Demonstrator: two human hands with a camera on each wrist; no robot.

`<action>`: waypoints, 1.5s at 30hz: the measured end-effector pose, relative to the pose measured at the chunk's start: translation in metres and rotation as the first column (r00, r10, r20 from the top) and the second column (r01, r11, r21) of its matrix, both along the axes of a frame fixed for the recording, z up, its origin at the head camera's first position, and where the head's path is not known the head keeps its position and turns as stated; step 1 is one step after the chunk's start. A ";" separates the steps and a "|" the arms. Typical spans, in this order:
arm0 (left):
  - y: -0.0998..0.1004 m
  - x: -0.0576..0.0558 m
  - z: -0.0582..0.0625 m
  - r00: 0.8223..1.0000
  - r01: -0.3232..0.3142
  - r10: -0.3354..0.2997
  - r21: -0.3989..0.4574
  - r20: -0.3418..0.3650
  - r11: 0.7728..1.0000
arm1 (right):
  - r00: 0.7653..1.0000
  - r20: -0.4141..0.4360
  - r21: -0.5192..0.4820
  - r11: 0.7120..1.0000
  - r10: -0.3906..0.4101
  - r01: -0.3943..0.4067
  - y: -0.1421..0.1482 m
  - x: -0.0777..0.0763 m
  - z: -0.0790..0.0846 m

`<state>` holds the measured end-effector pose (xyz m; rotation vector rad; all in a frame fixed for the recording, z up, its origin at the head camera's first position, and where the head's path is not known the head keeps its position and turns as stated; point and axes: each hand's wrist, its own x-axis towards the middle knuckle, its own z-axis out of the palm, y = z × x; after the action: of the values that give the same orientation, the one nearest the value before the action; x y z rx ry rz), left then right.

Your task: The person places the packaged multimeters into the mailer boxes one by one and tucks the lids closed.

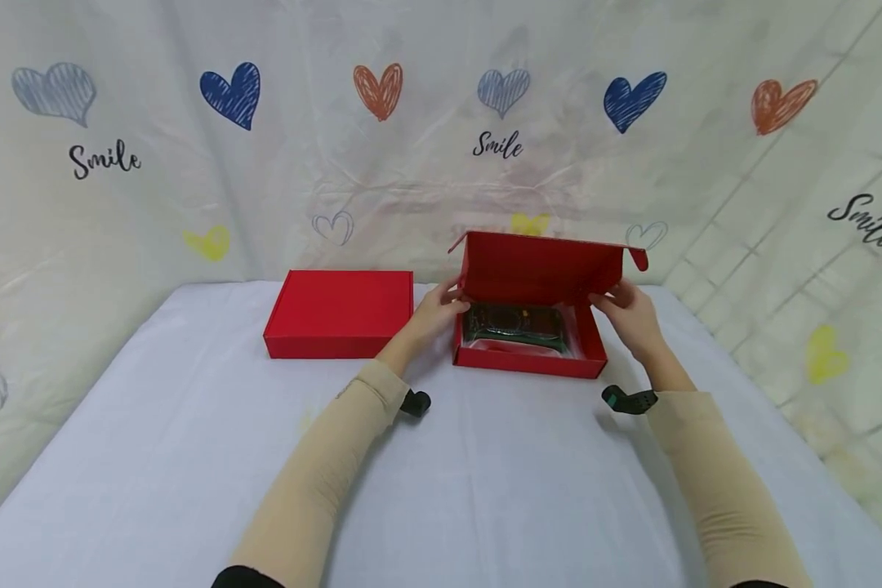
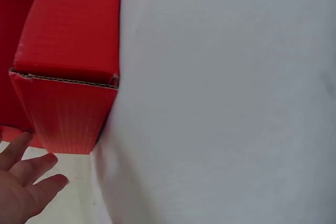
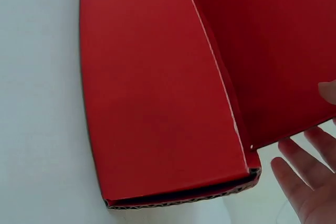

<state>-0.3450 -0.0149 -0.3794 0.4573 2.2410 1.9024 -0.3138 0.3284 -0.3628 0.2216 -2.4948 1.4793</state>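
An opened red cardboard box [image 1: 531, 362] sits right of centre on the table, its lid [image 1: 540, 265] raised at the back. Inside lies a dark, glossy oblong item [image 1: 514, 322] wrapped in clear plastic. My left hand [image 1: 435, 309] is at the box's back left corner; in the left wrist view its fingers [image 2: 34, 169] are spread, fingertips right at the lid's edge. On the other side, my right hand [image 1: 627, 309] pinches the lid's right edge. The right wrist view has its thumb [image 3: 328, 92] on the lid's inner face, with the other fingers behind that edge.
A second red box [image 1: 345, 304], closed, stands to the left on the white-covered table [image 1: 485, 490]. Behind the table hangs a pale backdrop [image 1: 426, 49] printed with hearts and "Smile". Each wrist wears a small black device [image 1: 630, 400].
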 end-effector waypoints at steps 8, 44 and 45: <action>-0.003 0.003 0.025 0.997 -0.019 0.026 0.112 -0.070 0.994 | 1.000 0.011 -0.135 0.991 0.023 -0.021 -0.005 0.005 0.000; -0.005 0.001 0.032 0.996 -0.083 0.089 0.167 -0.028 0.983 | 0.971 -0.216 -0.641 0.735 0.102 -0.220 -0.013 0.005 -0.007; -0.005 0.001 0.032 0.996 -0.079 0.086 0.163 -0.034 0.983 | 0.971 -0.217 -0.640 0.736 0.102 -0.221 -0.012 0.005 -0.008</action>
<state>-0.3441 -0.0200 -0.3477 0.4359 2.1719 2.1466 -0.3089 0.3166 -0.3704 0.4158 -1.7007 2.2063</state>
